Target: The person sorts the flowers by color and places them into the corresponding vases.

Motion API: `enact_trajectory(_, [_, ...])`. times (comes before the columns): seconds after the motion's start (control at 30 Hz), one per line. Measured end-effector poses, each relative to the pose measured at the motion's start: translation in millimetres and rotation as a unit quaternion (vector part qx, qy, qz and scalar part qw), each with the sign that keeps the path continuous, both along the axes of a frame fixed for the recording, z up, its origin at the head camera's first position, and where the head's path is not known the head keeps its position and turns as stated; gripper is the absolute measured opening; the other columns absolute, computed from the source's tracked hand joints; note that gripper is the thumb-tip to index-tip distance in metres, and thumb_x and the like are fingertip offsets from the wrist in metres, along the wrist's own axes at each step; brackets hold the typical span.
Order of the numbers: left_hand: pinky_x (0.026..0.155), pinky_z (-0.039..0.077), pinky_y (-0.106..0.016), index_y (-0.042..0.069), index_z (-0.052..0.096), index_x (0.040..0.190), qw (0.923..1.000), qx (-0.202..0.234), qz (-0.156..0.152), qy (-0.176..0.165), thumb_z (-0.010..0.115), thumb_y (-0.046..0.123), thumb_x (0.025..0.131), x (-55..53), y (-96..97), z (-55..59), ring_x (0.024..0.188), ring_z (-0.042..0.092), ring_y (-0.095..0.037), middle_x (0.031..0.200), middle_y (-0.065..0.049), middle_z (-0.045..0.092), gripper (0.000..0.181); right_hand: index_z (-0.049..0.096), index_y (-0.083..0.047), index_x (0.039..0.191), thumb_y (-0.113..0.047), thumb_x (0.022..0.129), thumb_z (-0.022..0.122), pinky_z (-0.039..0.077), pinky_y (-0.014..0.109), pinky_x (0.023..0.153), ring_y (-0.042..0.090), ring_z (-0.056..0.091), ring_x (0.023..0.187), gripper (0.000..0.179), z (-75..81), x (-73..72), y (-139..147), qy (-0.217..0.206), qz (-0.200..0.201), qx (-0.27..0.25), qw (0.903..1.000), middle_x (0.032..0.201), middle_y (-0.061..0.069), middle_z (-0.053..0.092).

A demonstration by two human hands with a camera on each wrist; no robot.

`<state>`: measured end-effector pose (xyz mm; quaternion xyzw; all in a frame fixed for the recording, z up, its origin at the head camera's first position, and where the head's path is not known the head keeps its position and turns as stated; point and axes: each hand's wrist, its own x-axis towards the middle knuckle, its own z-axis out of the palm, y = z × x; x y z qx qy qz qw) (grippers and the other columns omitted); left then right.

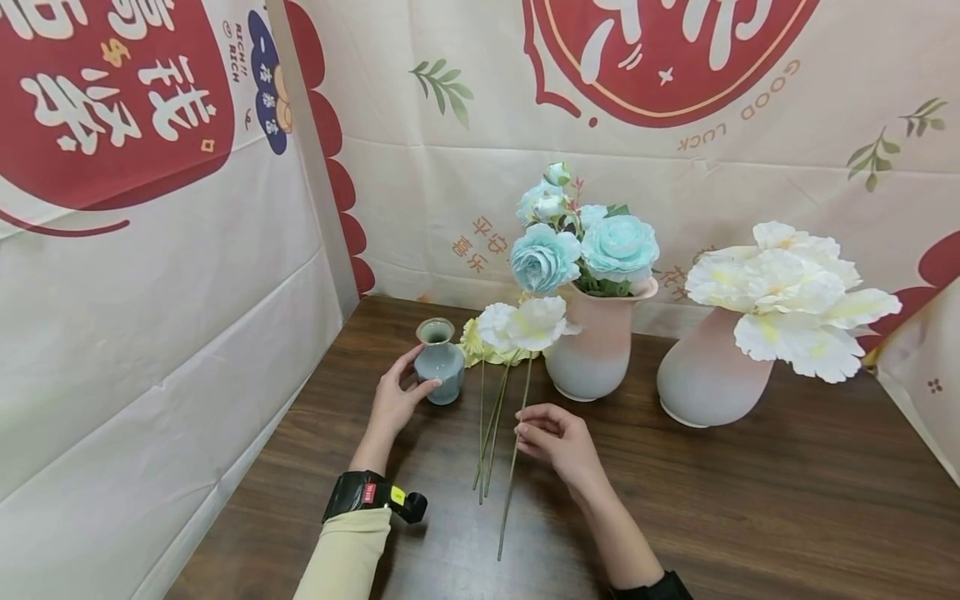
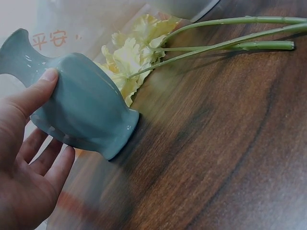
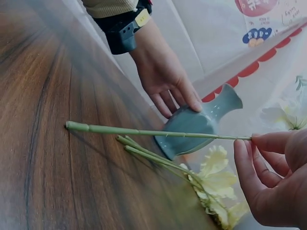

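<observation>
A small grey-blue vase (image 1: 442, 371) stands upright at the table's left side. My left hand (image 1: 393, 404) holds it around its body, thumb on the near side, as the left wrist view also shows. My right hand (image 1: 562, 442) pinches the thin green stem (image 3: 158, 133) of a white artificial flower (image 1: 536, 323) between thumb and fingertips. That stem slants, its bloom away from me and its cut end toward me. Between the hands, yellow artificial flowers (image 2: 132, 57) lie on the table, their stems (image 1: 491, 437) pointing toward me.
Behind the stems stands a pink-and-white vase (image 1: 588, 346) with light blue flowers (image 1: 583, 250). To its right, a similar vase (image 1: 708, 375) carries large white blooms (image 1: 795, 292). Printed cloth (image 1: 420, 200) hangs along the back and left edges of the wooden table (image 1: 825, 492).
</observation>
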<state>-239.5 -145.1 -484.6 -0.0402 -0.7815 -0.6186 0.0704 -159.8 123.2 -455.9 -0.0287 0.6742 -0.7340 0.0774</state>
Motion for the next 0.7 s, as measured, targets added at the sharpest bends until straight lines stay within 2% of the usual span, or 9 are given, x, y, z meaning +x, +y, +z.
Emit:
enact_trajectory(0.2, [0.117,0.039,-0.053,0.017,0.047,0.148,0.9999,0.008,0.0,-0.014,0.075,0.013,0.089,0.6,0.7,3.0,0.142,0.043,-0.038,0.154,-0.017,0.044,0.066,0.058,0.018,0.114,0.004,0.092,0.065,0.063,0.025,0.075,0.007,0.069,0.078,0.027,11.9,9.1,4.2,0.06,-0.016,0.017,0.9979,0.089,-0.006,0.069])
enact_trajectory(0.4, [0.117,0.037,-0.056,0.007,0.045,0.149,0.9997,0.008,-0.008,-0.023,0.072,0.007,0.091,16.1,4.6,28.5,0.142,0.04,-0.043,0.154,-0.023,0.041,0.064,0.058,0.019,0.111,0.003,0.093,0.065,0.063,0.024,0.074,0.005,0.069,0.08,0.025,24.4,16.1,9.5,0.134,-0.031,0.02,0.9903,0.093,-0.009,0.07])
enact_trajectory(0.47, [0.116,0.037,-0.057,0.006,0.046,0.148,0.9998,0.0,-0.006,-0.018,0.071,0.006,0.091,20.3,6.0,33.9,0.141,0.041,-0.044,0.153,-0.025,0.042,0.063,0.059,0.019,0.11,0.004,0.092,0.065,0.062,0.023,0.074,0.005,0.069,0.082,0.024,27.6,18.0,11.1,0.149,-0.041,0.021,0.9877,0.094,-0.011,0.07])
enact_trajectory(0.57, [0.115,0.038,-0.059,0.007,0.046,0.148,0.9999,-0.011,-0.003,-0.01,0.07,0.007,0.092,23.4,7.4,36.4,0.14,0.042,-0.046,0.153,-0.026,0.042,0.061,0.059,0.018,0.108,0.006,0.092,0.065,0.062,0.023,0.074,0.005,0.069,0.084,0.022,31.3,20.7,13.5,0.162,-0.056,0.028,0.9848,0.096,-0.012,0.07])
enact_trajectory(0.7, [0.114,0.038,-0.059,0.006,0.046,0.148,0.9999,-0.007,-0.004,-0.008,0.071,0.007,0.092,21.5,6.9,33.8,0.139,0.042,-0.046,0.152,-0.026,0.043,0.061,0.06,0.017,0.107,0.005,0.091,0.066,0.062,0.023,0.074,0.004,0.069,0.084,0.02,33.5,24.3,17.2,0.176,-0.063,0.055,0.9809,0.096,-0.013,0.07])
